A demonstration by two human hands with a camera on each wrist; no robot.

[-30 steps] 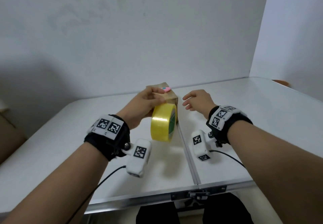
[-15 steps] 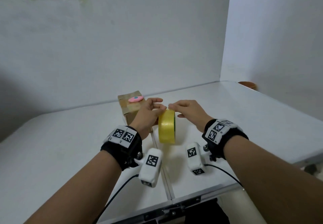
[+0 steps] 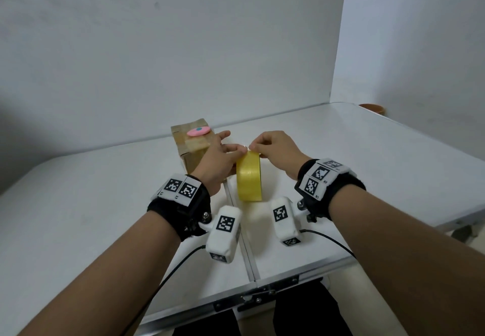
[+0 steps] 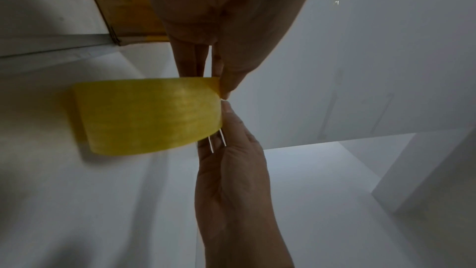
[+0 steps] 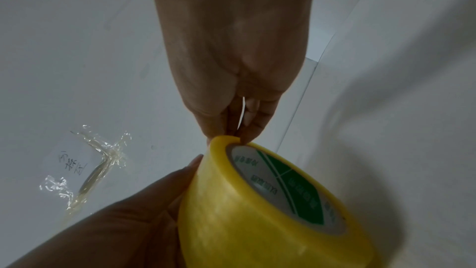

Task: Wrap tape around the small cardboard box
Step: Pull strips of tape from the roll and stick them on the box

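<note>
A small brown cardboard box (image 3: 189, 143) stands on the white table (image 3: 78, 204), with a pink oval piece (image 3: 198, 131) on its top. To its right a yellow tape roll (image 3: 248, 178) stands on edge above the table. My left hand (image 3: 223, 156) grips the roll at its top left, thumb on the rim. My right hand (image 3: 267, 144) pinches the loose tape end at the roll's top. The right wrist view shows the roll (image 5: 273, 207) with its green-printed core and the pinching fingers (image 5: 247, 121). In the left wrist view the roll (image 4: 149, 115) sits between both hands.
The table's centre seam (image 3: 245, 244) runs toward me under the roll. Walls close the back and right sides. A brown round object (image 3: 372, 108) sits at the far right corner. Crumpled clear tape (image 5: 98, 156) sticks to the wall above.
My right hand has gone from resting flat beside the roll to pinching the tape end at its top. The roll has moved slightly right, away from the box.
</note>
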